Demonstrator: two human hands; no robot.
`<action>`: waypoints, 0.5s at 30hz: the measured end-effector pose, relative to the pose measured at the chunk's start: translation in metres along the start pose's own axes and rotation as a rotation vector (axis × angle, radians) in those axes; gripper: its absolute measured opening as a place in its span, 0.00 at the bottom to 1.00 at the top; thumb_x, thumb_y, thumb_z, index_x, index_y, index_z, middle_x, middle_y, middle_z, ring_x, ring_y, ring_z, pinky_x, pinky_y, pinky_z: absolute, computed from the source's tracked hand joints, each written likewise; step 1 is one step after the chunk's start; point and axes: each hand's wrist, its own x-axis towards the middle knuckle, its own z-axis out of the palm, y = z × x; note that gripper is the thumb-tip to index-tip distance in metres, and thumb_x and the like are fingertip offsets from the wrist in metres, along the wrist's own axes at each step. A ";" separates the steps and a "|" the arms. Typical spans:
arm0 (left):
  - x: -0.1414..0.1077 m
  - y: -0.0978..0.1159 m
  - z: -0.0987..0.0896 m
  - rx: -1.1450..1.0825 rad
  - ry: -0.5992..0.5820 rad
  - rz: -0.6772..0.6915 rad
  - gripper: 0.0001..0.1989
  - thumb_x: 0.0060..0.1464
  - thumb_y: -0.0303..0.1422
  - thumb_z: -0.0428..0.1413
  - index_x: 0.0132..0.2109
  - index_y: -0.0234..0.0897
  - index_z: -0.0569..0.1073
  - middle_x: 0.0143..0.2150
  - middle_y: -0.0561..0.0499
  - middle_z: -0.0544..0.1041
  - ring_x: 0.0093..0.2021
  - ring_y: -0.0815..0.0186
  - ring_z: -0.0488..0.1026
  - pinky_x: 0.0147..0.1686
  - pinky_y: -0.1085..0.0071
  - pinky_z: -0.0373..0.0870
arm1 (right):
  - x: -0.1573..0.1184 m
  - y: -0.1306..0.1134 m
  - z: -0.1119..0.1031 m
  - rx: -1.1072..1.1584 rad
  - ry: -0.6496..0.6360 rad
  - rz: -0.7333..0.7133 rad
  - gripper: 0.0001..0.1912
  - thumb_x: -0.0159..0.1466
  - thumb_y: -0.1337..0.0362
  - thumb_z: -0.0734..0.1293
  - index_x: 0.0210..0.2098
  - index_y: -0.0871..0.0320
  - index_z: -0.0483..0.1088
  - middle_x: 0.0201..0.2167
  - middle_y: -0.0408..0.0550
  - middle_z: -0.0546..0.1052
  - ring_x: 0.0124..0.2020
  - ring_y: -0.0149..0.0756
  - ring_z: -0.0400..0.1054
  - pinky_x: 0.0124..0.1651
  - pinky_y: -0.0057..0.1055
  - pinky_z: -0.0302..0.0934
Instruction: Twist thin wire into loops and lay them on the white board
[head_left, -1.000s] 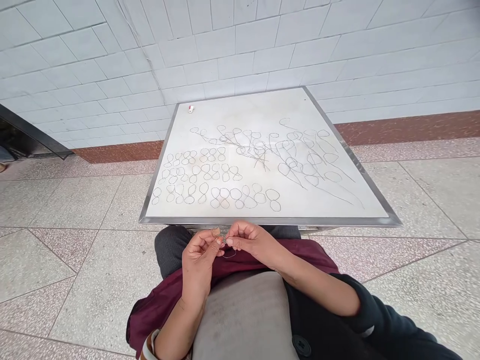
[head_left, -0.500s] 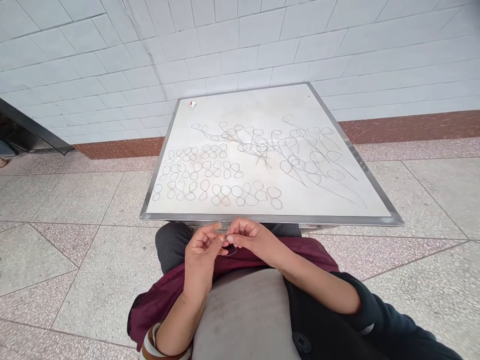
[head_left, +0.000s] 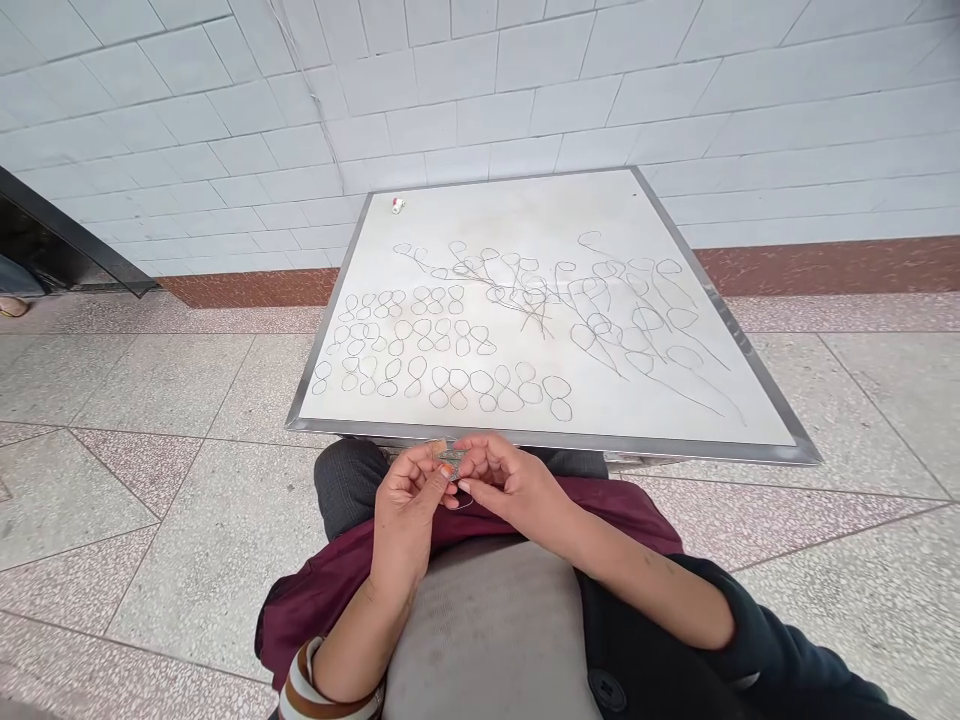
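Just in front of the table's near edge, my two hands meet over my lap. My left hand (head_left: 405,500) is closed, thumb and fingertips pinching a thin wire; a tan strip is wrapped round one of its fingers. A curved piece of this wire (head_left: 466,504) shows below the fingertips, while the rest is hidden. My right hand (head_left: 510,485) is also closed, with bent fingers and thumb at the same wire. Nearest on the table lies a wire figure-eight (head_left: 561,398).
A white table (head_left: 510,425) with a metal rim stands before me. Several figure-eight wires (head_left: 450,388) lie in rows at left; single-loop wires with long tails (head_left: 600,345) overlap at right. A small red-and-white item (head_left: 397,205) sits at the far left corner. Behind is a tiled wall (head_left: 457,125).
The view has shifted slightly, so the table appears a little further right. My right thumb and fingers have loosened and parted slightly at the wire. My left hand keeps its pinch.
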 end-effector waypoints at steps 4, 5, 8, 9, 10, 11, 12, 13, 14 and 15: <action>-0.001 0.002 0.000 0.005 -0.018 -0.009 0.11 0.53 0.33 0.61 0.44 0.39 0.76 0.31 0.55 0.72 0.28 0.74 0.69 0.28 0.77 0.70 | -0.001 0.001 0.000 -0.188 0.057 -0.065 0.17 0.61 0.67 0.64 0.49 0.52 0.61 0.35 0.44 0.72 0.33 0.32 0.67 0.38 0.32 0.64; -0.001 0.002 0.001 0.008 -0.024 -0.013 0.11 0.53 0.33 0.61 0.44 0.38 0.77 0.32 0.55 0.72 0.29 0.73 0.69 0.28 0.77 0.70 | -0.001 0.000 0.000 -0.215 0.058 -0.074 0.16 0.61 0.67 0.64 0.48 0.52 0.61 0.35 0.44 0.72 0.33 0.32 0.67 0.37 0.32 0.64; -0.002 0.004 0.001 0.011 -0.039 -0.036 0.12 0.52 0.34 0.61 0.44 0.38 0.77 0.32 0.54 0.73 0.29 0.73 0.69 0.29 0.76 0.71 | -0.001 -0.001 -0.002 -0.236 0.044 -0.068 0.13 0.62 0.66 0.64 0.46 0.52 0.63 0.35 0.44 0.72 0.33 0.33 0.67 0.35 0.31 0.63; -0.002 0.005 0.001 0.009 -0.042 -0.044 0.12 0.52 0.34 0.62 0.45 0.39 0.77 0.32 0.54 0.73 0.30 0.73 0.70 0.30 0.76 0.71 | -0.001 -0.002 -0.002 -0.230 0.040 -0.060 0.12 0.62 0.65 0.64 0.46 0.52 0.63 0.35 0.44 0.72 0.33 0.33 0.67 0.34 0.30 0.62; -0.002 0.005 0.000 0.006 -0.045 -0.051 0.13 0.51 0.34 0.62 0.45 0.39 0.77 0.33 0.54 0.73 0.30 0.72 0.70 0.30 0.75 0.72 | -0.001 -0.002 -0.002 -0.221 0.039 -0.056 0.11 0.62 0.65 0.64 0.46 0.52 0.63 0.35 0.44 0.72 0.33 0.33 0.67 0.34 0.30 0.62; -0.002 0.006 0.000 0.003 -0.045 -0.058 0.13 0.50 0.34 0.63 0.45 0.39 0.77 0.33 0.54 0.73 0.30 0.72 0.70 0.31 0.75 0.72 | -0.001 -0.002 -0.002 -0.213 0.037 -0.056 0.10 0.63 0.64 0.64 0.45 0.52 0.64 0.34 0.44 0.72 0.33 0.33 0.67 0.34 0.30 0.62; -0.003 0.006 0.000 -0.002 -0.044 -0.065 0.14 0.50 0.34 0.63 0.45 0.39 0.77 0.33 0.54 0.73 0.31 0.72 0.71 0.31 0.75 0.72 | -0.001 -0.002 -0.002 -0.202 0.036 -0.060 0.10 0.63 0.63 0.63 0.45 0.52 0.64 0.34 0.44 0.72 0.33 0.33 0.67 0.35 0.31 0.62; -0.003 0.006 0.000 -0.005 -0.042 -0.074 0.14 0.49 0.33 0.63 0.45 0.39 0.77 0.33 0.54 0.73 0.31 0.72 0.71 0.31 0.75 0.73 | 0.000 -0.002 -0.003 -0.189 0.035 -0.067 0.09 0.64 0.63 0.63 0.44 0.52 0.65 0.34 0.44 0.73 0.33 0.34 0.67 0.36 0.32 0.62; -0.004 0.006 0.000 -0.009 -0.040 -0.083 0.15 0.49 0.33 0.64 0.45 0.39 0.76 0.33 0.54 0.73 0.31 0.71 0.71 0.31 0.74 0.73 | 0.000 -0.002 -0.003 -0.181 0.036 -0.076 0.07 0.65 0.61 0.63 0.43 0.52 0.66 0.34 0.45 0.73 0.34 0.34 0.67 0.38 0.32 0.63; -0.004 0.006 -0.001 -0.011 -0.041 -0.089 0.15 0.49 0.33 0.64 0.46 0.39 0.76 0.33 0.54 0.73 0.31 0.71 0.71 0.31 0.74 0.73 | 0.001 -0.002 -0.003 -0.181 0.040 -0.085 0.06 0.65 0.60 0.62 0.42 0.52 0.67 0.34 0.45 0.73 0.34 0.35 0.67 0.38 0.33 0.62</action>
